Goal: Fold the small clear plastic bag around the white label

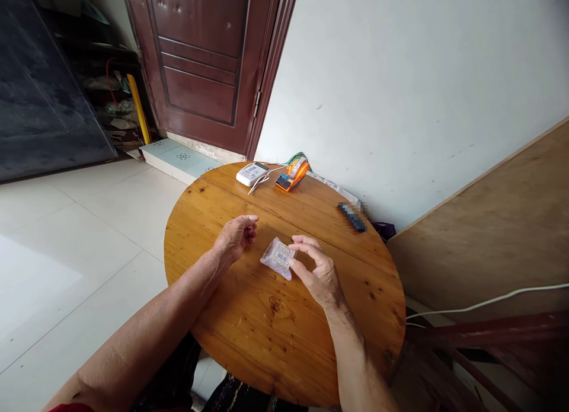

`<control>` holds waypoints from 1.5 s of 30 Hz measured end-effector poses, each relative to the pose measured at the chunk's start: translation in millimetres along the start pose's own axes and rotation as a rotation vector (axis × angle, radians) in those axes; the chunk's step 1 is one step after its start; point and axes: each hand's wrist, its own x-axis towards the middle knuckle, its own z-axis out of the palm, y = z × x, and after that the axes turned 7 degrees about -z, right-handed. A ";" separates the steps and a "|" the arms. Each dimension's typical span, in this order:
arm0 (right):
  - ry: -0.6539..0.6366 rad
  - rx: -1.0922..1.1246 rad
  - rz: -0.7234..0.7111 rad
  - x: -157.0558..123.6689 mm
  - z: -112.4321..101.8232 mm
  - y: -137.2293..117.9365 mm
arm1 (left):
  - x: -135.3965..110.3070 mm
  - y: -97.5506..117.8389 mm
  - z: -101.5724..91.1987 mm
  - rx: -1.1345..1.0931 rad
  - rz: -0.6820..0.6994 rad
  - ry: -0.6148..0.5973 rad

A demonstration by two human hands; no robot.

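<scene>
A small clear plastic packet (278, 257) with a white label lies on the round wooden table (267, 329). My right hand (316, 270) pinches the packet's right edge between thumb and fingers. My left hand (237, 235) hovers just to the left of the packet, its fingers curled loosely with nothing visible in them.
At the table's far edge lie a white box with a cord (251, 173) and an orange and blue gadget (291, 175). A dark blurred object (352, 217) lies at the right. A white wall, a brown door (202, 62) and a wooden board (489, 240) surround the table.
</scene>
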 end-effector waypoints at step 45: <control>0.524 0.372 0.445 6.2 -3.7 10.6 | -17.0 -26.0 6.1 0.756 0.074 -0.370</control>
